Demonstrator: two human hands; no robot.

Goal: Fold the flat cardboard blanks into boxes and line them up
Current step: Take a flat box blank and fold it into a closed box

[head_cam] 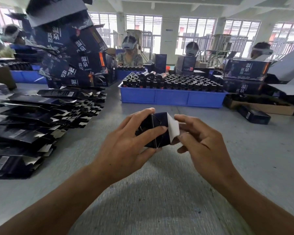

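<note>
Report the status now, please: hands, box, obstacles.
Left hand grips the box. Right hand at its white flap, grip unclear. Flap not yet closed. Nothing in the way.

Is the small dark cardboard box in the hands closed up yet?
Not yet. The small dark cardboard box has one white flap sticking out at the right hand.

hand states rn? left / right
Left hand: grips the dark cardboard box.
Right hand: fingers curled at the box's white flap; actual hold cannot be told.
</note>
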